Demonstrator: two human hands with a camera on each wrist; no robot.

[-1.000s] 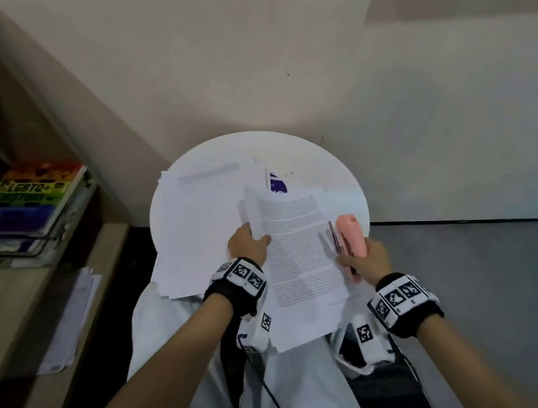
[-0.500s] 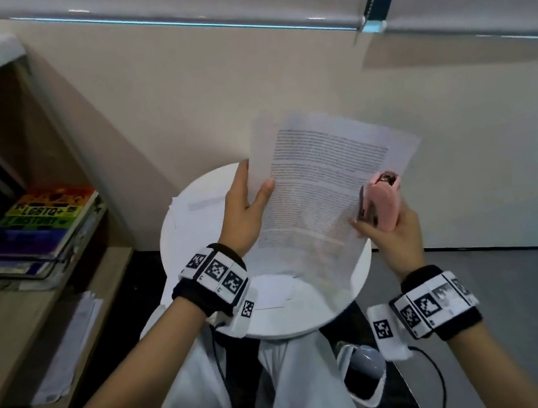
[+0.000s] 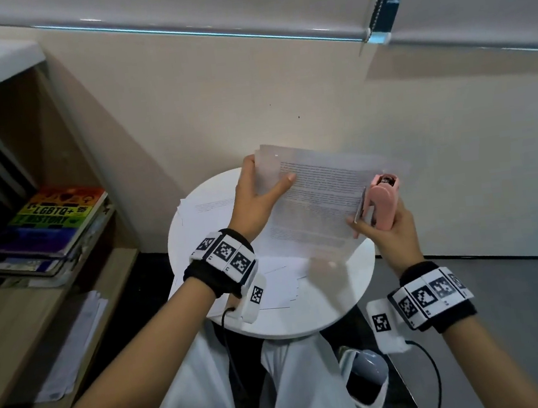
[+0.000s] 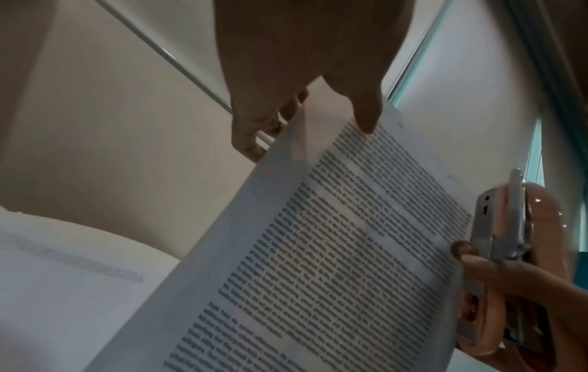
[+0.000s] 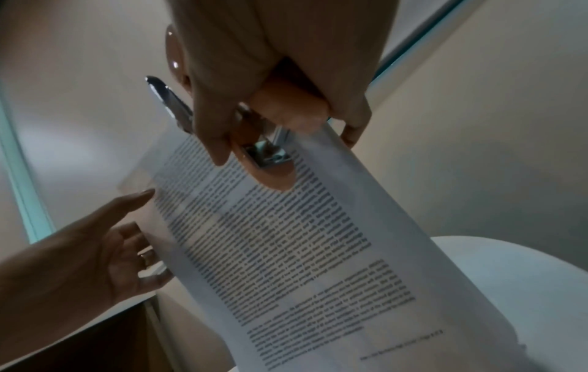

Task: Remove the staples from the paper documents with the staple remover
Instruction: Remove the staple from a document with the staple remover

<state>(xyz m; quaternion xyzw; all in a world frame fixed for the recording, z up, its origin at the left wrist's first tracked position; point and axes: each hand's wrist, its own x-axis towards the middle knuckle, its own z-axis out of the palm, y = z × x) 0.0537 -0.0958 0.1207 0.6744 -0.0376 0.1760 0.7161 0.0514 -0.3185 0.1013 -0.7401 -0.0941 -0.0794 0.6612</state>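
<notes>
While a thin printed document (image 3: 321, 205) is held up above the round white table (image 3: 337, 299), its left edge is pinched by the left hand (image 3: 254, 202), thumb on front and fingers behind. Its right edge and a smooth pink staple remover (image 3: 381, 200) with shiny metal parts are gripped together by the right hand (image 3: 387, 234). Loose flat sheets (image 3: 279, 285) lie on the table, and stacked books (image 3: 54, 226) rest on a wooden shelf at the left.
</notes>
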